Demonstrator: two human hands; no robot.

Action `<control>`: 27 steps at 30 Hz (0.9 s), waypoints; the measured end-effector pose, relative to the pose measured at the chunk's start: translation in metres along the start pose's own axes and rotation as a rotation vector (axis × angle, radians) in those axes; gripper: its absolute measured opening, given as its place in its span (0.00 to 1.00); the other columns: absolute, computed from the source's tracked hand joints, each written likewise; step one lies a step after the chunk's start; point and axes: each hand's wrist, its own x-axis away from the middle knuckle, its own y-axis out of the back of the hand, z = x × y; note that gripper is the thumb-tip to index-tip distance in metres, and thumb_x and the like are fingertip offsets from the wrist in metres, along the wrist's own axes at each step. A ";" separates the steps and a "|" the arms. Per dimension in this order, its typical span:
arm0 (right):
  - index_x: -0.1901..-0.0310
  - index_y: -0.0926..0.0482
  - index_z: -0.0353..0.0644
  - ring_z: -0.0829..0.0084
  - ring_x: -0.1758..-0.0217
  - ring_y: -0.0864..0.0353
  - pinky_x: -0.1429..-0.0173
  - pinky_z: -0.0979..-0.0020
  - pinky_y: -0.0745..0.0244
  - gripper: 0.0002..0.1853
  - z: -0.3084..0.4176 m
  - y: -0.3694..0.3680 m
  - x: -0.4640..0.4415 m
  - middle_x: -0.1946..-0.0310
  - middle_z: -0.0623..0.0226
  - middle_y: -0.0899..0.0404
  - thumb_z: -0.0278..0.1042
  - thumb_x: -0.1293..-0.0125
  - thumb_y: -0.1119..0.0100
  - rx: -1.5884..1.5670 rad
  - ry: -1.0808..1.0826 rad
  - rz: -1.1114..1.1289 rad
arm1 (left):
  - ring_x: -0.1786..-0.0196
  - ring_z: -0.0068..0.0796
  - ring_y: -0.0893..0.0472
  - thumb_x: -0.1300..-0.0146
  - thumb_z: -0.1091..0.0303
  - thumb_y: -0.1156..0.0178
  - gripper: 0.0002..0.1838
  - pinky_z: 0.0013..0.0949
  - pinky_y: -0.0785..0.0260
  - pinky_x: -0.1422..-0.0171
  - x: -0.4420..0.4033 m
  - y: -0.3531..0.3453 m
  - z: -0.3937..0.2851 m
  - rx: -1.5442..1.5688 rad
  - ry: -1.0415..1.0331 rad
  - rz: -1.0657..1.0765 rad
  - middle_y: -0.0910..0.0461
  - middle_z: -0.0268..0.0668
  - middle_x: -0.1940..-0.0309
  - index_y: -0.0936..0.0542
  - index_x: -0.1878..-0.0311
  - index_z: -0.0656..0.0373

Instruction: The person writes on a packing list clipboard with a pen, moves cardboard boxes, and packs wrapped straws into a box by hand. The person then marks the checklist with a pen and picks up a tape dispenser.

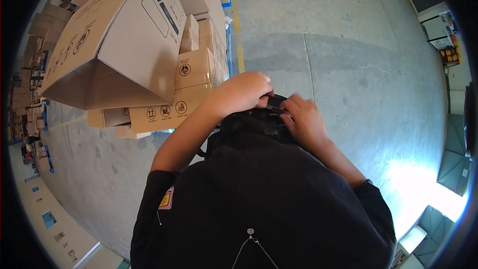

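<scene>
Black shirt (264, 189): my own, closest to me, a thin chain (241, 252) lying low on its front.
Black bag (249, 122): at my waist, just past the shirt; its lower part is hidden.
Dark piece (275, 103): at the bag's top, between my hands; I cannot tell whether it belongs to the bag or is loose.
Left hand (250, 89): bent at the wrist, thumb and fingertips closed together on one side of the dark piece.
Right hand (307, 122): thumb and first finger pinching the other side, slightly blurred.
Work at my waist: I judge I am midway through handling the dark piece; opening or closing, I cannot tell.
Next grip: to my mind it calls for a steady left hand and a fine pinch from the right.
Big box (139, 35): ahead on my left, open end towards me, resting on smaller boxes (194, 69).
Yellow line (241, 52): along the concrete floor (358, 65), beside the stack.
Shelf (450, 56): far right, its contents too small to name.
</scene>
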 end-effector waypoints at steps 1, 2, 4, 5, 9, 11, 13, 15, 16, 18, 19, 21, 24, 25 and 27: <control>0.63 0.31 0.40 0.56 0.60 0.26 0.58 0.58 0.32 0.13 -0.002 0.000 0.002 0.63 0.57 0.27 0.29 0.51 0.43 0.000 -0.006 0.006 | 0.69 0.41 0.25 0.55 0.72 0.44 0.08 0.35 0.33 0.63 0.000 -0.001 -0.001 0.008 -0.001 0.002 0.26 0.42 0.74 0.22 0.70 0.62; 0.60 0.31 0.41 0.56 0.57 0.28 0.54 0.58 0.34 0.18 -0.007 0.000 0.001 0.61 0.58 0.29 0.32 0.54 0.38 -0.007 -0.071 -0.122 | 0.69 0.41 0.25 0.55 0.72 0.44 0.08 0.35 0.33 0.64 0.001 -0.002 -0.002 -0.020 -0.005 -0.010 0.26 0.42 0.74 0.22 0.70 0.62; 0.57 0.30 0.42 0.56 0.55 0.29 0.51 0.59 0.36 0.23 -0.019 -0.004 -0.003 0.60 0.58 0.30 0.35 0.56 0.34 -0.008 -0.144 -0.257 | 0.70 0.40 0.25 0.55 0.72 0.45 0.08 0.35 0.33 0.64 -0.001 -0.002 -0.002 -0.048 -0.018 -0.019 0.25 0.42 0.74 0.21 0.70 0.62; 0.55 0.29 0.41 0.58 0.55 0.28 0.49 0.63 0.36 0.24 -0.027 -0.014 -0.004 0.60 0.58 0.29 0.37 0.55 0.34 -0.147 -0.167 -0.321 | 0.70 0.40 0.25 0.55 0.72 0.45 0.08 0.35 0.33 0.65 -0.001 -0.004 -0.002 -0.054 -0.022 -0.045 0.25 0.41 0.74 0.21 0.71 0.62; 0.53 0.25 0.40 0.62 0.53 0.27 0.46 0.70 0.36 0.24 -0.058 -0.030 -0.007 0.58 0.58 0.26 0.41 0.51 0.35 -0.640 -0.314 0.061 | 0.70 0.39 0.25 0.56 0.70 0.45 0.07 0.37 0.33 0.65 -0.002 -0.008 -0.003 -0.016 -0.010 -0.112 0.26 0.40 0.76 0.22 0.74 0.61; 0.54 0.24 0.40 0.63 0.54 0.27 0.48 0.70 0.35 0.21 -0.060 -0.028 -0.008 0.58 0.58 0.26 0.40 0.50 0.36 -0.606 -0.284 0.038 | 0.71 0.39 0.25 0.55 0.70 0.46 0.06 0.36 0.33 0.65 -0.003 -0.006 -0.007 -0.026 -0.022 -0.123 0.26 0.40 0.76 0.22 0.73 0.60; 0.56 0.23 0.41 0.64 0.54 0.27 0.49 0.70 0.34 0.19 -0.059 -0.028 -0.006 0.58 0.58 0.26 0.39 0.49 0.38 -0.573 -0.263 0.024 | 0.71 0.39 0.25 0.54 0.71 0.46 0.06 0.36 0.33 0.65 -0.002 -0.007 -0.011 -0.025 -0.030 -0.131 0.26 0.39 0.76 0.22 0.73 0.60; 0.57 0.22 0.43 0.64 0.55 0.26 0.51 0.69 0.33 0.18 -0.061 -0.028 -0.009 0.61 0.58 0.24 0.42 0.49 0.38 -0.564 -0.249 -0.010 | 0.69 0.37 0.25 0.52 0.72 0.45 0.07 0.33 0.32 0.64 -0.003 -0.003 -0.011 -0.057 0.007 -0.097 0.25 0.38 0.73 0.21 0.68 0.60; 0.57 0.22 0.43 0.64 0.55 0.26 0.51 0.69 0.33 0.18 -0.062 -0.026 -0.009 0.61 0.58 0.24 0.42 0.49 0.38 -0.565 -0.253 -0.009 | 0.69 0.37 0.25 0.52 0.72 0.45 0.07 0.33 0.32 0.64 0.000 -0.002 -0.010 -0.054 0.006 -0.095 0.25 0.38 0.73 0.21 0.68 0.60; 0.55 0.23 0.45 0.64 0.56 0.26 0.51 0.70 0.33 0.16 -0.065 -0.023 -0.009 0.63 0.59 0.24 0.39 0.45 0.41 -0.545 -0.175 0.033 | 0.67 0.34 0.25 0.49 0.72 0.45 0.07 0.31 0.33 0.63 0.010 0.000 -0.007 0.170 0.025 -0.148 0.25 0.37 0.71 0.21 0.67 0.61; 0.55 0.23 0.45 0.64 0.56 0.26 0.51 0.70 0.33 0.16 -0.068 -0.024 -0.009 0.63 0.59 0.24 0.39 0.45 0.41 -0.552 -0.173 0.040 | 0.67 0.34 0.25 0.49 0.72 0.45 0.07 0.31 0.33 0.63 0.018 -0.005 -0.001 0.172 0.035 -0.146 0.25 0.37 0.71 0.21 0.67 0.61; 0.54 0.23 0.47 0.64 0.56 0.27 0.51 0.71 0.33 0.14 -0.075 -0.026 -0.010 0.63 0.59 0.25 0.37 0.42 0.46 -0.582 -0.151 0.034 | 0.62 0.33 0.25 0.46 0.71 0.48 0.10 0.32 0.32 0.61 0.036 -0.022 0.017 0.521 0.142 -0.462 0.24 0.38 0.68 0.21 0.62 0.60; 0.53 0.24 0.47 0.64 0.56 0.27 0.50 0.71 0.34 0.13 -0.075 -0.018 -0.014 0.63 0.60 0.26 0.35 0.39 0.49 -0.587 -0.162 0.077 | 0.62 0.33 0.24 0.46 0.73 0.48 0.10 0.31 0.32 0.61 0.068 -0.026 0.024 0.792 0.420 -0.235 0.23 0.41 0.68 0.21 0.62 0.62; 0.53 0.24 0.47 0.64 0.56 0.27 0.50 0.71 0.34 0.13 -0.075 -0.019 -0.015 0.63 0.60 0.26 0.35 0.39 0.49 -0.592 -0.161 0.086 | 0.62 0.33 0.24 0.46 0.73 0.48 0.10 0.31 0.32 0.61 0.073 -0.023 0.028 0.795 0.430 -0.238 0.23 0.41 0.68 0.21 0.62 0.62; 0.53 0.24 0.47 0.64 0.56 0.27 0.49 0.72 0.35 0.13 -0.077 -0.021 -0.018 0.63 0.60 0.26 0.35 0.39 0.50 -0.616 -0.171 0.085 | 0.65 0.35 0.24 0.46 0.74 0.47 0.08 0.31 0.32 0.61 0.076 -0.014 0.035 0.282 0.315 -0.134 0.23 0.39 0.70 0.20 0.64 0.60</control>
